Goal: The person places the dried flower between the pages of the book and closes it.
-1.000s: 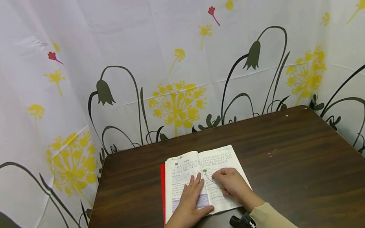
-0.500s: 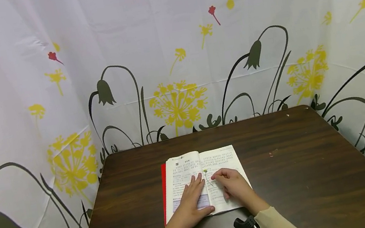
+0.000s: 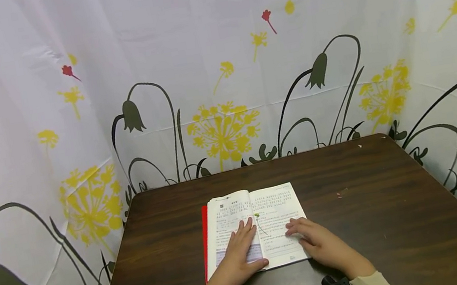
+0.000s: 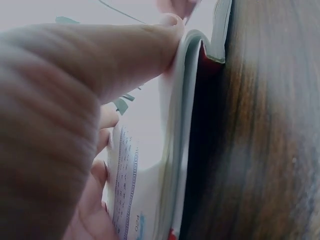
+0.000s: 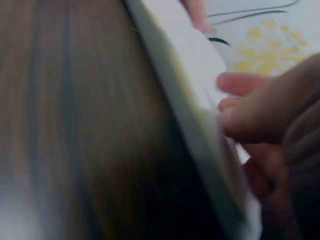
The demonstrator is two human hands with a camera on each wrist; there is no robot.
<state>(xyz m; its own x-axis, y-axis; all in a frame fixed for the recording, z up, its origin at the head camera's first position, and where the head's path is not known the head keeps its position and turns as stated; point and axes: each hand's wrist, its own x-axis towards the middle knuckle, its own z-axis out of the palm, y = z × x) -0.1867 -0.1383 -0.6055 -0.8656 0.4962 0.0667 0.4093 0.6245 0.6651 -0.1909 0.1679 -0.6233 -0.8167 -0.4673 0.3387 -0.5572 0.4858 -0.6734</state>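
An open book point(image 3: 273, 200) with printed pages lies on the table. My left hand point(image 3: 238, 255) rests spread on its left page, the thumb lying across the middle fold. Just right of the fold, a small flower point(image 3: 257, 215) with a yellow-green head and a thin curved stem lies on the right page. My right hand point(image 3: 318, 240) is over the right page's outer edge, its fingers loosely bent and holding nothing. In the right wrist view, the right hand point(image 5: 270, 120) is beside the book's page edges, blurred.
The dark wooden table point(image 3: 401, 214) extends around the book. A red cover edge point(image 3: 205, 236) shows along the book's left side. Small crumb-like bits point(image 3: 340, 193) lie to the right. Behind hangs a white curtain point(image 3: 219, 24) with printed flowers.
My right hand has moved right and toward me, away from the flower's stem to the page's outer edge, its fingers loosening. My left hand stays in place; the flower lies on the page.
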